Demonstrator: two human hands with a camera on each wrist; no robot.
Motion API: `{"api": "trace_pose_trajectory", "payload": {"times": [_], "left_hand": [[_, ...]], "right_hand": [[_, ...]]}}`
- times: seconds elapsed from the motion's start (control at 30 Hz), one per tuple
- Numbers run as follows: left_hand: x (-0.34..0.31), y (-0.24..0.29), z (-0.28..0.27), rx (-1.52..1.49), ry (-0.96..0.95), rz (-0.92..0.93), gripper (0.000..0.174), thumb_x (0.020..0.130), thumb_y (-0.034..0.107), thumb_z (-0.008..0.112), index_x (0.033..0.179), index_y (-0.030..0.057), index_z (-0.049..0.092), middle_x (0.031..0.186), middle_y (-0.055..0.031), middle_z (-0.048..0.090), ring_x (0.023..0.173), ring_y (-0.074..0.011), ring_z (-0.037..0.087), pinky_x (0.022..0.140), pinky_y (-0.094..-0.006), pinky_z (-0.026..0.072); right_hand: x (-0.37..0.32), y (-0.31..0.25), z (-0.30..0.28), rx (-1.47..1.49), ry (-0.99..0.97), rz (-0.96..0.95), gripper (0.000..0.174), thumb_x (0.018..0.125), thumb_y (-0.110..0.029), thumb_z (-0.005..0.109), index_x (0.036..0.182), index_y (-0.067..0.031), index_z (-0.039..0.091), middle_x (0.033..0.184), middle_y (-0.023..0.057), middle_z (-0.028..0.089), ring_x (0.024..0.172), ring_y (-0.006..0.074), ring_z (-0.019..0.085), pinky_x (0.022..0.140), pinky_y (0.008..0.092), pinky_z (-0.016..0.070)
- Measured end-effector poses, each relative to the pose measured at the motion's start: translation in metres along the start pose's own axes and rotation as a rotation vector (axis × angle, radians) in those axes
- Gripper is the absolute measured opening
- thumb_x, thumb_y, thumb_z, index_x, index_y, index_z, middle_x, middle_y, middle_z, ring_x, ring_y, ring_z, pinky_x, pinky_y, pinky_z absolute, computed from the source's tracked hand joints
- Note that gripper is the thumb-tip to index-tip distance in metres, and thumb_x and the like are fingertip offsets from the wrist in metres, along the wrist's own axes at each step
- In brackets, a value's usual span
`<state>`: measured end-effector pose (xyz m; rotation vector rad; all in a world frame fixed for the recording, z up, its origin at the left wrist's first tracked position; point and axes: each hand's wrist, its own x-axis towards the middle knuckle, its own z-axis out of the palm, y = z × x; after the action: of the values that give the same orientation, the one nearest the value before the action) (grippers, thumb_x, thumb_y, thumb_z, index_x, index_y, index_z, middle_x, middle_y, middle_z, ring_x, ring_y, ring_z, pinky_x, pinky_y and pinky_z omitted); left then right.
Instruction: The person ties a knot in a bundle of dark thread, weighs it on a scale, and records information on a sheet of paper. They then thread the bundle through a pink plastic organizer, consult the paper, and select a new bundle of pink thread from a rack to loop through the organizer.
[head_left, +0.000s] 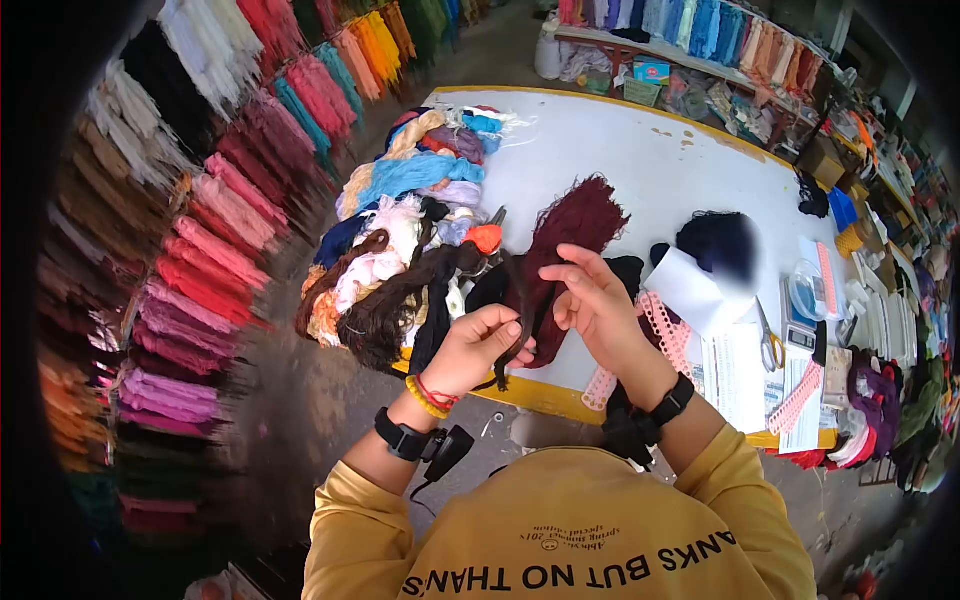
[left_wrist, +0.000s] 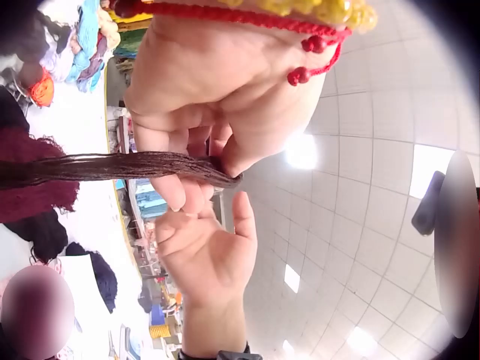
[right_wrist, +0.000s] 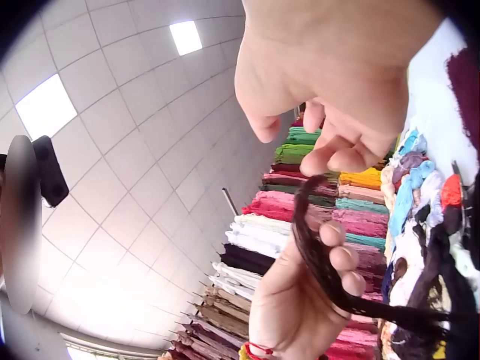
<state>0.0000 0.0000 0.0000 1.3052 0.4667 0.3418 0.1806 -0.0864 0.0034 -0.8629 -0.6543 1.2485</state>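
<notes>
A dark brown skein of yarn point(left_wrist: 112, 166) is pinched between the thumb and fingers of my left hand point(head_left: 478, 345), its short end sticking out past the thumb. The long part trails away over the table in the left wrist view. My right hand point(head_left: 597, 300) is raised just to the right, fingers loosely bent and apart, with nothing in it. In the right wrist view the skein's tip point(right_wrist: 309, 187) comes close under the right fingertips. A maroon bundle of yarn point(head_left: 580, 220) lies on the table point(head_left: 640, 130) behind both hands.
Left on the table is a heap of mixed yarn point(head_left: 415, 180) with an orange bundle point(head_left: 484, 238). To the right are navy yarn point(head_left: 705, 238), white paper point(head_left: 690, 290), pink perforated strips point(head_left: 665, 328) and scissors point(head_left: 770, 340). Racks of coloured skeins point(head_left: 205, 250) line the left side.
</notes>
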Motion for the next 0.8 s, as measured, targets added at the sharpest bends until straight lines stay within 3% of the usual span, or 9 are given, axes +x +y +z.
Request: {"api": "trace_pose_trajectory", "payload": {"times": [0.07, 0.1, 0.2, 0.3, 0.4, 0.5, 0.6, 0.73, 0.8], "left_hand": [[0.003, 0.001, 0.0, -0.046, 0.013, 0.058, 0.011, 0.09, 0.008, 0.049, 0.098, 0.003, 0.055, 0.092, -0.0028, 0.058, 0.08, -0.0116, 0.059, 0.067, -0.0235, 0.051], [0.001, -0.001, 0.005, -0.01, 0.023, 0.094, 0.011, 0.09, 0.008, 0.05, 0.097, 0.0026, 0.056, 0.091, -0.0027, 0.058, 0.078, -0.0114, 0.058, 0.067, -0.0236, 0.0507], [0.003, -0.008, 0.003, 0.142, 0.057, 0.252, 0.008, 0.087, 0.005, 0.054, 0.092, 0.0003, 0.058, 0.084, -0.002, 0.055, 0.073, -0.0094, 0.054, 0.066, -0.0222, 0.0468], [0.003, -0.012, 0.002, 0.547, 0.151, 0.497, 0.008, 0.083, -0.001, 0.057, 0.09, -0.0006, 0.058, 0.082, -0.005, 0.055, 0.073, -0.0139, 0.055, 0.063, -0.0243, 0.0452], [0.003, -0.012, 0.0, 0.548, 0.203, 0.528, 0.009, 0.081, -0.001, 0.059, 0.089, 0.0002, 0.059, 0.082, -0.0071, 0.056, 0.074, -0.0157, 0.055, 0.064, -0.0256, 0.0446], [0.001, -0.014, -0.002, 0.544, 0.24, 0.548, 0.009, 0.08, -0.001, 0.06, 0.089, 0.0002, 0.06, 0.083, -0.0074, 0.057, 0.073, -0.0157, 0.055, 0.063, -0.0254, 0.0447], [-0.001, -0.011, -0.004, 0.607, 0.26, 0.597, 0.009, 0.08, -0.002, 0.059, 0.089, 0.0001, 0.06, 0.081, -0.0077, 0.057, 0.07, -0.0158, 0.055, 0.061, -0.0249, 0.0448], [-0.003, -0.013, -0.001, 0.646, 0.271, 0.622, 0.009, 0.081, -0.004, 0.057, 0.089, -0.0012, 0.059, 0.079, -0.0071, 0.057, 0.064, -0.0136, 0.055, 0.058, -0.0233, 0.0445], [-0.005, -0.013, -0.003, 0.526, 0.259, 0.485, 0.007, 0.083, -0.001, 0.055, 0.09, -0.0013, 0.058, 0.078, -0.0054, 0.057, 0.062, -0.0109, 0.054, 0.057, -0.0219, 0.0439]], "right_hand": [[0.002, 0.009, -0.003, -0.062, 0.084, 0.071, 0.042, 0.085, -0.027, 0.058, 0.12, -0.0076, 0.046, 0.108, 0.0059, 0.057, 0.073, 0.0103, 0.055, 0.063, 0.0243, 0.0444], [-0.008, 0.013, 0.002, -0.097, 0.022, 0.093, 0.035, 0.085, -0.021, 0.058, 0.115, -0.0051, 0.051, 0.101, 0.0035, 0.058, 0.072, 0.0079, 0.054, 0.061, 0.0218, 0.0421], [-0.01, 0.025, 0.013, -0.419, -0.115, 0.019, 0.035, 0.083, -0.015, 0.063, 0.113, -0.0009, 0.053, 0.086, 0.0026, 0.062, 0.077, 0.0057, 0.056, 0.066, 0.0217, 0.0463], [-0.011, 0.031, 0.012, -0.494, -0.056, -0.128, 0.036, 0.082, -0.015, 0.064, 0.113, 0.001, 0.052, 0.085, 0.0049, 0.061, 0.078, 0.0071, 0.057, 0.068, 0.0211, 0.0464], [-0.008, 0.038, 0.016, -0.431, 0.063, -0.207, 0.031, 0.082, -0.016, 0.065, 0.105, 0.0025, 0.054, 0.087, 0.0047, 0.06, 0.078, 0.0074, 0.057, 0.066, 0.0207, 0.046], [-0.011, 0.036, 0.021, -0.573, 0.205, -0.195, 0.026, 0.082, -0.016, 0.065, 0.096, 0.0029, 0.055, 0.089, 0.0045, 0.059, 0.075, 0.0068, 0.056, 0.064, 0.0204, 0.045], [-0.005, 0.047, 0.014, -0.423, 0.086, -0.07, 0.022, 0.082, -0.017, 0.065, 0.088, 0.0016, 0.055, 0.083, 0.0025, 0.059, 0.072, 0.0053, 0.053, 0.06, 0.0197, 0.0433], [-0.006, 0.045, 0.016, -0.495, -0.016, -0.047, 0.018, 0.083, -0.015, 0.063, 0.088, 0.001, 0.056, 0.078, 0.0007, 0.059, 0.07, 0.0047, 0.052, 0.062, 0.02, 0.0429], [-0.003, 0.048, 0.012, -0.552, 0.01, -0.073, 0.015, 0.083, -0.013, 0.062, 0.087, 0.001, 0.056, 0.075, 0.0001, 0.059, 0.069, 0.0045, 0.052, 0.062, 0.0203, 0.0431]]}}
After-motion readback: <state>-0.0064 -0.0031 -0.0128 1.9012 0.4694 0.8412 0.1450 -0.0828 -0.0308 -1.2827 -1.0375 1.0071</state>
